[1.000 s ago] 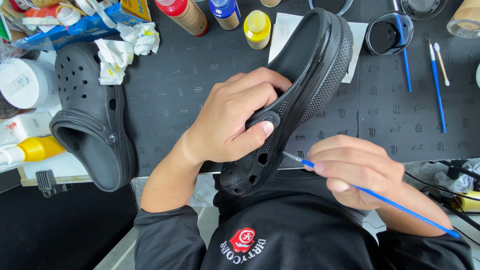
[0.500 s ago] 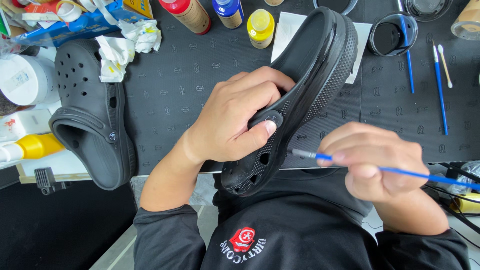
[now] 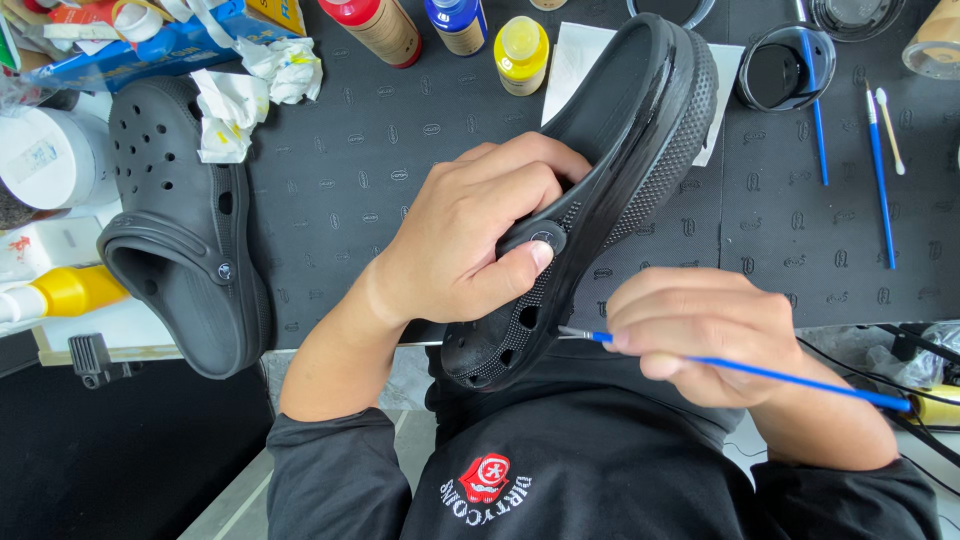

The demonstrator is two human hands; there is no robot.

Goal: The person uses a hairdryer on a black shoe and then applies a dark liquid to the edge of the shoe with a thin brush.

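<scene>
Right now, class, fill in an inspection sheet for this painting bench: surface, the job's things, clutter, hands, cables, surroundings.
Surface: black patterned mat, bearing tools and bottles.
Job's things: glossy black clog held tilted above the mat; blue-handled brush with its tip at the clog's side near the heel; matte second clog lying on the mat.
Clutter: crumpled paper, yellow paint bottle, dish of black paint, spare blue brushes.
Hands: left hand has its grip on the clog, thumb beside the strap rivet; right hand pinches the brush.
Cables: black leads at the right edge.
Surroundings: white tub at the left; black shirt below.
</scene>
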